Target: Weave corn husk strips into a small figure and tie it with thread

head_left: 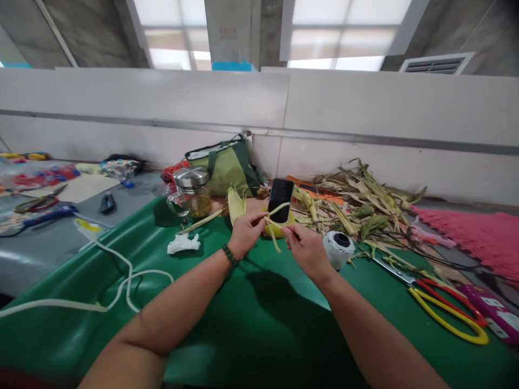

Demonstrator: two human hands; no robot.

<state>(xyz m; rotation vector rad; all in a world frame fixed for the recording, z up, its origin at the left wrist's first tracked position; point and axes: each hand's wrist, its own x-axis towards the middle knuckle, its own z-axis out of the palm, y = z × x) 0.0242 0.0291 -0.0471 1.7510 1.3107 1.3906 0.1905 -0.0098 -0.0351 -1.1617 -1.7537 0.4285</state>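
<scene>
Glass mug [190, 190] holds yellowish contents [199, 207] while fingers [257, 217] pinch pale strips [279, 208].

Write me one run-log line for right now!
left hand: pinching pale strips | right hand: pinching pale strips | phone: upright beyond hands | scissors: lying at right

Workshop, apparently for handcraft. Evidence: grey bench [24, 267], partly under green sheeting [219, 335]; large scissors [411, 281], red and yellow handles; smaller scissors [52, 194], left; wound white spool [334, 257]; heaped dry husks [377, 201]; bare grey wall [101, 32]; large paned windows [340, 38].
</scene>
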